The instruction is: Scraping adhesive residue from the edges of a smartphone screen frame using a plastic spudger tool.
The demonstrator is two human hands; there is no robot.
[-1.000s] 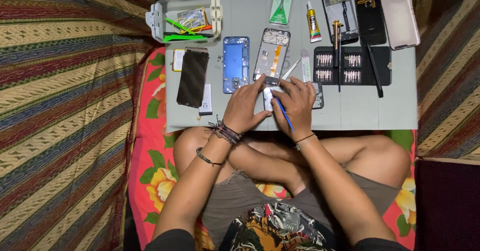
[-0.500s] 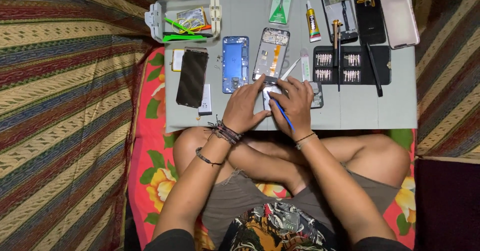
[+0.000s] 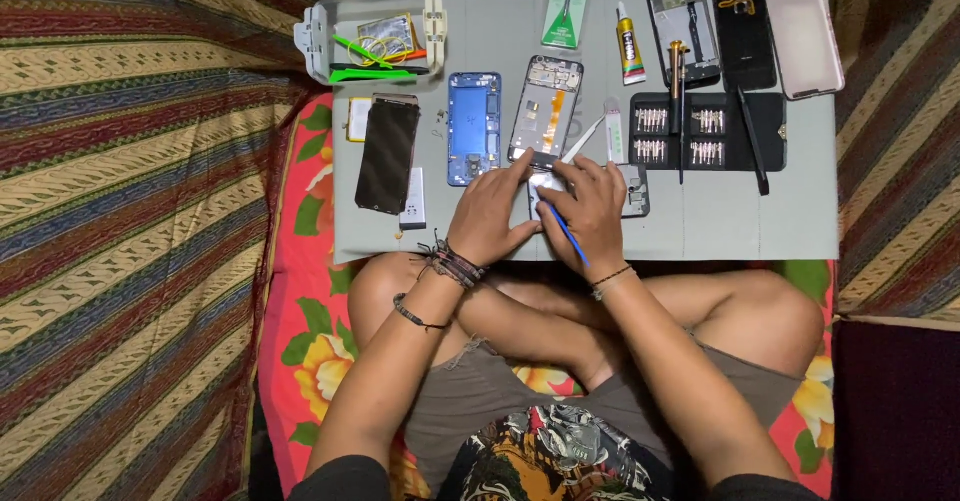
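The light is soft and comes from above, bright on the grey work mat (image 3: 730,216). The corners are dim, the bottom right almost black. Focus is sharp, without strong glare.

Small silvery phone part (image 3: 545,183), lying flat at the near middle of the grey worktop (image 3: 730,221), mostly covered, pinched between both hands. Thin blue tool (image 3: 566,233), slanted, tip touching the part.
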